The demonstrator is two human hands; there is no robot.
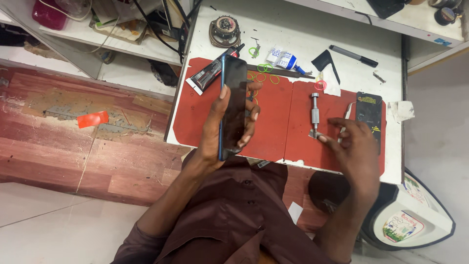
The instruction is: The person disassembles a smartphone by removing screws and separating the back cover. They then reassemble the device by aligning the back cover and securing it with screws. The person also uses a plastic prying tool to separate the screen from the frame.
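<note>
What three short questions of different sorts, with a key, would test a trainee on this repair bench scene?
1. True or false: the left hand holds the dark phone clear of the red mat.
2. Which thing do the right hand's fingertips touch? A) black marker B) metal screwdriver C) glue tube
3. Fill in: the small green rings lie on the ___ mat.

Key: 1 true; 2 B; 3 red.

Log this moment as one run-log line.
left hand: holds phone | right hand: fingertips at metal screwdriver | surface: red mat
</note>
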